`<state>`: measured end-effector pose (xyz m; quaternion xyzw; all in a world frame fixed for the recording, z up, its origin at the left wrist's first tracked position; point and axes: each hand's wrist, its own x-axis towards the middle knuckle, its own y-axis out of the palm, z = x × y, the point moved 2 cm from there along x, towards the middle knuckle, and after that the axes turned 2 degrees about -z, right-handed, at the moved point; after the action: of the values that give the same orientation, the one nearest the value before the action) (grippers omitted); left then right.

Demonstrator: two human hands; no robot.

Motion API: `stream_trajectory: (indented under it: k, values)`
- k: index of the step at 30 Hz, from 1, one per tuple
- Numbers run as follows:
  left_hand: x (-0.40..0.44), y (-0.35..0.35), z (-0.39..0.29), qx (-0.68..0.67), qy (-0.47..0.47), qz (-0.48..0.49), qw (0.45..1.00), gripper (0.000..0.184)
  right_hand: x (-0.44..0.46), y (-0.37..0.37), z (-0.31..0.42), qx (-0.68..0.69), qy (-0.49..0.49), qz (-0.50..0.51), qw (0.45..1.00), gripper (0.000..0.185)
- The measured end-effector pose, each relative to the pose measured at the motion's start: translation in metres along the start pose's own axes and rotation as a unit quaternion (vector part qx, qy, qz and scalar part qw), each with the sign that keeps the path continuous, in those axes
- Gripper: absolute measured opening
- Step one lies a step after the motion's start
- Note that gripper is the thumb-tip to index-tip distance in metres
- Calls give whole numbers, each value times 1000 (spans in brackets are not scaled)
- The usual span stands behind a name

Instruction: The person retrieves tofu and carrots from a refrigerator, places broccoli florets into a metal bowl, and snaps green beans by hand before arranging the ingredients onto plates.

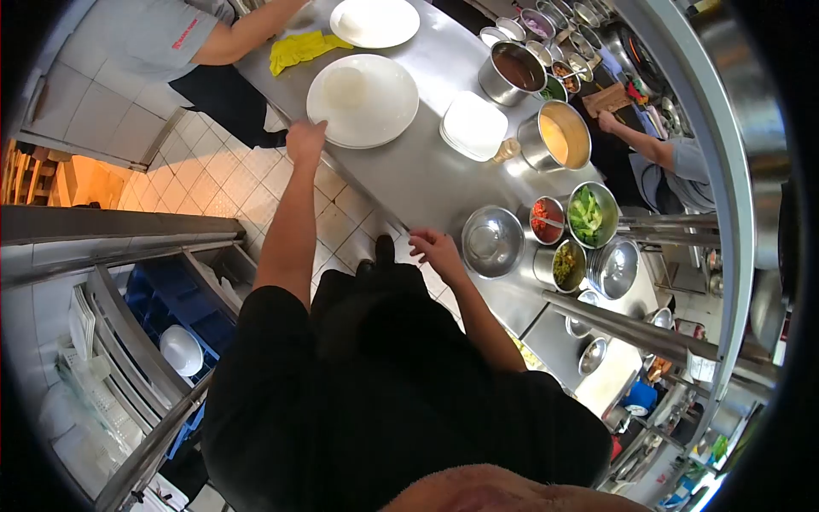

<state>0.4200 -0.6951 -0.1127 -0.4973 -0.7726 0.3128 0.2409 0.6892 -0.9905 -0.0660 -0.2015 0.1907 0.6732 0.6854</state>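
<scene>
My left hand [305, 142] is closed at the near left rim of a large white round plate [388, 98], which lies on the steel counter. The fingers' undersides are hidden. Near the counter's front edge hangs my right hand [435, 249], its fingers loosely bent and apart with nothing in them. To its right stands a shiny steel bowl [492, 242]. Farther back on the counter is a stack of white square plates [474, 125], touched by the tip of a tan brush-like item [507, 150].
A yellow cloth [305, 49] and another white plate [375, 21] lie farther back. Pots of brown sauce [512, 73] and yellow liquid [554, 137] stand right, near green leaves [587, 213] and chopped red pieces [547, 218]. Co-workers' arms [254, 32] reach in from left and right.
</scene>
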Motion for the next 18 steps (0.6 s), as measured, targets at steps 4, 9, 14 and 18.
stream_trajectory:
  k: [4,9,14,18]
  values:
    - [15,-7,-14,67,5,107,992,34,50,-8,17,210,39,-71,974,35]
    - [7,-17,-23,-158,-133,192,960,25,112,-34,35,365,64,-163,915,38]
    - [2,-30,-29,-287,-194,198,917,17,128,-52,40,417,44,-213,883,43]
    - [-2,-31,-31,-358,-189,156,901,12,132,-67,43,409,26,-338,847,46]
